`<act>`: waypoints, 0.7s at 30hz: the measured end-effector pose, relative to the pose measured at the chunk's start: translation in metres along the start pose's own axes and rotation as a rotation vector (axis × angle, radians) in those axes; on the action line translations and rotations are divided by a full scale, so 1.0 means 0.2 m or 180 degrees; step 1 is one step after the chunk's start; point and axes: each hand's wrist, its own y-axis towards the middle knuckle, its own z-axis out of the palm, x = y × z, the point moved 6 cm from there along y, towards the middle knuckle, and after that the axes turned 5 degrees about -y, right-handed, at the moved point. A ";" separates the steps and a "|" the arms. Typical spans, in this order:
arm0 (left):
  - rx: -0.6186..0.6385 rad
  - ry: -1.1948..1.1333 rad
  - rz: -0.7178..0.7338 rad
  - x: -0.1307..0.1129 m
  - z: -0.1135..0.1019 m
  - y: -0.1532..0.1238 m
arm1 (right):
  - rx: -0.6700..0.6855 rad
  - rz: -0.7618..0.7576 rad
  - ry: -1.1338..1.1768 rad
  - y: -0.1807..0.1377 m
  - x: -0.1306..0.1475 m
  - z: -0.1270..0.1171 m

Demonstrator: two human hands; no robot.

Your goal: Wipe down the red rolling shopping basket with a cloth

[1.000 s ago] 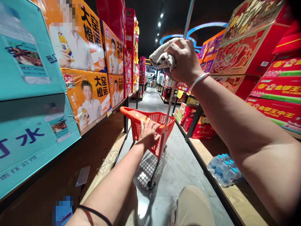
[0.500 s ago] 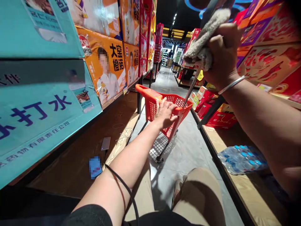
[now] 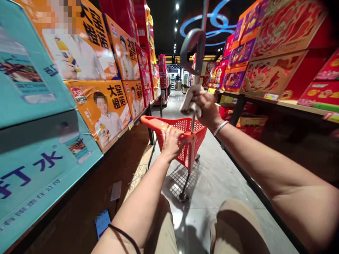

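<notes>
My left hand [image 3: 171,143] grips the back edge of a red plastic shopping cart [image 3: 191,151], its fingers over the rim and the thumb at the side. My right hand [image 3: 209,108] is closed on a greyish-white cloth [image 3: 188,100], which is bunched around a thin metal pole [image 3: 193,124] rising from the cart's rim. Higher on the pole a grey looped handle [image 3: 184,53] stands above the cloth. What the right fingers do behind the cloth is partly hidden.
Shelves with orange drink cartons [image 3: 99,109] and turquoise cartons [image 3: 47,155] line the left. Red gift boxes [image 3: 274,72] fill the right shelf. A phone [image 3: 102,223], a power bank [image 3: 116,191] and a white cable [image 3: 141,170] lie on the lower left shelf. Grey floor [image 3: 212,180] runs ahead.
My right hand has moved down and left along the pole with the cloth, bringing the grey loop into view. My left hand stays on the cart. The view has tilted up and shifted right.
</notes>
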 end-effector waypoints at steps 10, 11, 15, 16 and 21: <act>0.0094 0.0292 -0.0279 0.06 -0.13 0.03 | 0.1107 0.1657 0.0792 -1.03 0.23 0.29; 0.0142 0.0471 -0.0230 0.04 -0.14 0.03 | 0.1180 0.1874 0.0838 -1.10 0.22 0.32; 0.0212 0.1128 0.0007 -0.06 -0.15 0.05 | 0.0798 0.2319 0.0929 -1.11 0.23 0.33; 0.0223 0.1184 0.0034 -0.08 -0.14 0.06 | 0.0551 0.2306 0.0908 -1.07 0.24 0.32; 0.0233 0.1536 0.0124 -0.10 -0.03 0.04 | 0.0315 0.1999 0.0697 -1.06 0.37 0.41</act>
